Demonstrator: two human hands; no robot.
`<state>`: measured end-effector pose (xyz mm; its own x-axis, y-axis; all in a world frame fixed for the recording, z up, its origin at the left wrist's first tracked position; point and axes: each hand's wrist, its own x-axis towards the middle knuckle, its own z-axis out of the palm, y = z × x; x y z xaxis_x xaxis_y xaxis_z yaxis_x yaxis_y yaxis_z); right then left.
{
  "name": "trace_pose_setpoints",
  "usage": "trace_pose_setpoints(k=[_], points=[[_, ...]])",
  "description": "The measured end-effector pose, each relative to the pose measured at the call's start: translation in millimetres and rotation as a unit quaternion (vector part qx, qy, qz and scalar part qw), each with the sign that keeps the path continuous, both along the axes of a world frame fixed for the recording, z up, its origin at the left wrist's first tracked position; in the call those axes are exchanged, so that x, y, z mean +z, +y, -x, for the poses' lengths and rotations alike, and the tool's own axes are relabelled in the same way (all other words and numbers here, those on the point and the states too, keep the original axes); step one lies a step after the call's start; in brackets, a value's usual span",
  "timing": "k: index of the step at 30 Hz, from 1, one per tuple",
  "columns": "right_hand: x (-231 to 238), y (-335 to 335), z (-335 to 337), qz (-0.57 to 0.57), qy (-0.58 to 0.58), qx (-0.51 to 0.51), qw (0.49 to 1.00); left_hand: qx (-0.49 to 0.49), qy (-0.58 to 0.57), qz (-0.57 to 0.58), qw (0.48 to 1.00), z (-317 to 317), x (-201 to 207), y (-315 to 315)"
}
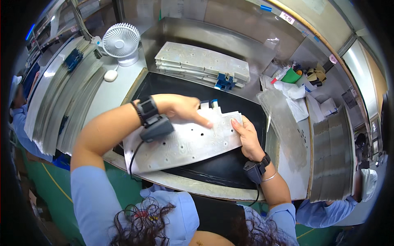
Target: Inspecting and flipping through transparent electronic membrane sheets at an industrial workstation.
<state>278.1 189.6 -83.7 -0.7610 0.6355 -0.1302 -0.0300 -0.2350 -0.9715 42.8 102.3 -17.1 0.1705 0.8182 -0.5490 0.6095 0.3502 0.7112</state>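
A pale grey, flat plate with several small holes (184,141) lies tilted across the black work surface (213,168). My right hand (249,137) grips its right end, thumb on the top face and fingers beyond the edge. At the far edge is my left hand (186,110), its thumb pressed on the face and its other fingers partly hidden. Beside those fingers a small white and blue tab (214,103) sticks up. Farther back rests a stack of similar plates (201,59), with a blue piece (225,81) at its front right.
A white fan (120,43) stands at the back left, near tall stacks of thin sheets (69,94). More sheets (332,156) stand on the right, by a translucent panel (283,131) and white bags (293,96). Co-workers in blue (328,213) are at both sides.
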Motion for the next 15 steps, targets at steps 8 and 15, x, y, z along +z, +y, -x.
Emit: trace_pose_setpoints(k=[8, 15], points=[[-10.8, -9.1, -0.9, -0.239, -0.054, -0.114, 0.963, 0.043, -0.307, -0.039, 0.95, 13.6, -59.8, -17.5], [11.4, -24.0, -5.0, -0.419, -0.082, -0.151, 0.892, 0.041, -0.276, 0.01, 0.96, 20.4, -72.5, -17.0]])
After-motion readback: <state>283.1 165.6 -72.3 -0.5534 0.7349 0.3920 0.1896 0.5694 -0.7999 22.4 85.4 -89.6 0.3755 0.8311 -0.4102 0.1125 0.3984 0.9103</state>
